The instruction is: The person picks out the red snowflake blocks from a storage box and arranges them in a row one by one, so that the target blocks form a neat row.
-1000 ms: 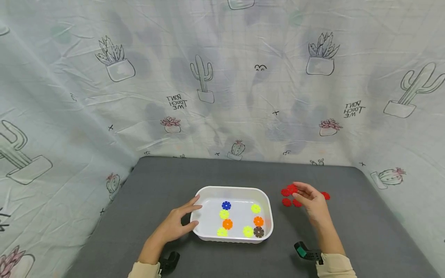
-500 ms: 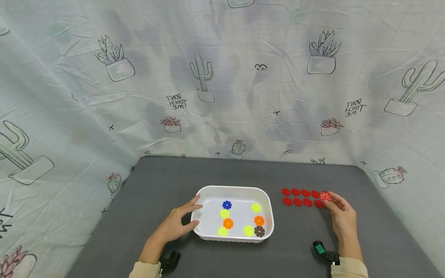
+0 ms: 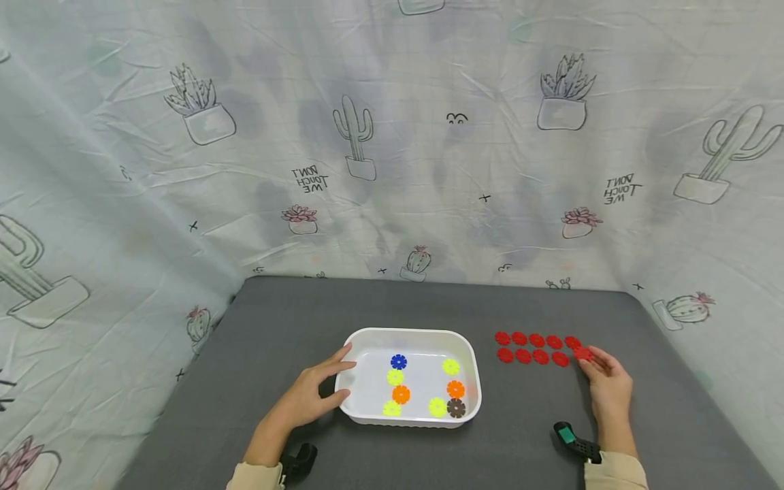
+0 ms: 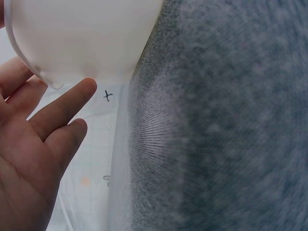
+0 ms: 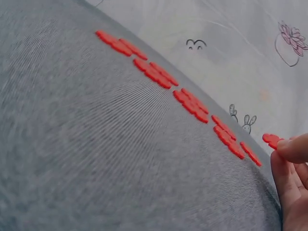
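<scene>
A white plastic tray [image 3: 401, 414] holds several notched building discs: blue [image 3: 399, 362], yellow, orange and dark brown. My left hand [image 3: 309, 395] is at its left end, fingers spread along the rim; in the left wrist view, fingers [image 4: 72, 103] lie extended by its outer wall. To the right, my right hand [image 3: 611, 391] pinches a red notched disc [image 3: 583, 354] between thumb and fingertips. That disc [image 5: 272, 139] shows clear of the cloth in the right wrist view. Red discs [image 3: 540, 357] lie flat in two rows just left of this hand.
A dark grey cloth [image 3: 294, 306] covers the table. Behind and at both sides hangs a pale curtain [image 3: 416, 170] printed with cacti. Black bands [image 3: 576, 446] are strapped to both wrists.
My right hand has moved right and set a red disc at the end of the back row; another is now pinched near the front row's end. My left hand stays at the tray.
</scene>
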Available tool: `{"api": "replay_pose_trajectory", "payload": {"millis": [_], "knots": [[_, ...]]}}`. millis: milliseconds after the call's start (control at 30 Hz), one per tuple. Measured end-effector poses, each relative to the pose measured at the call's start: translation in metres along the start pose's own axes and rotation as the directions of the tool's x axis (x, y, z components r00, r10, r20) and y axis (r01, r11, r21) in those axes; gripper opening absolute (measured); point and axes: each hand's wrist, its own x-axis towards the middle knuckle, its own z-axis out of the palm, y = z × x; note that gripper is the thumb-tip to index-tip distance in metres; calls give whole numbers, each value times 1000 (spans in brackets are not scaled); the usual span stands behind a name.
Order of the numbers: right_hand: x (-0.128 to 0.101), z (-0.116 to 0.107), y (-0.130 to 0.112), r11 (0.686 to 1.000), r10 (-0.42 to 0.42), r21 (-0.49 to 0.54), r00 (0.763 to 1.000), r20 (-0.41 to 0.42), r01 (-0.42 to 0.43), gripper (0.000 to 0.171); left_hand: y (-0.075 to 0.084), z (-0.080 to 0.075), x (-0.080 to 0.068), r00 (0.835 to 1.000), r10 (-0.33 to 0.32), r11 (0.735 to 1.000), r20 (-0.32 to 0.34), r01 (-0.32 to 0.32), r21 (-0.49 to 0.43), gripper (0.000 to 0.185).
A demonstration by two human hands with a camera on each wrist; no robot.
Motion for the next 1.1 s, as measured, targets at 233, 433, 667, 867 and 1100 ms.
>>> {"api": "replay_pose_trajectory", "payload": {"millis": [233,433,667,867,1100], "knots": [[0,3,3,887,-108,-452,994,8,100,35,1,-1,0,1000,7,1000,-5,-7,6,44],[-3,5,3,788,-158,-596,986,50,157,33,1,-1,-2,1000,8,1000,-4,-8,-5,44],[-4,7,1,760,-167,-626,984,68,172,35,0,-2,-3,1000,-14,1000,-2,14,-12,44],[-7,8,-1,827,-89,-557,996,17,83,42,0,-3,-4,1000,-20,1000,5,21,-18,45],[-14,4,1,905,-12,-424,999,-51,-11,45,2,-4,-5,999,-32,999,25,32,0,45]]}}
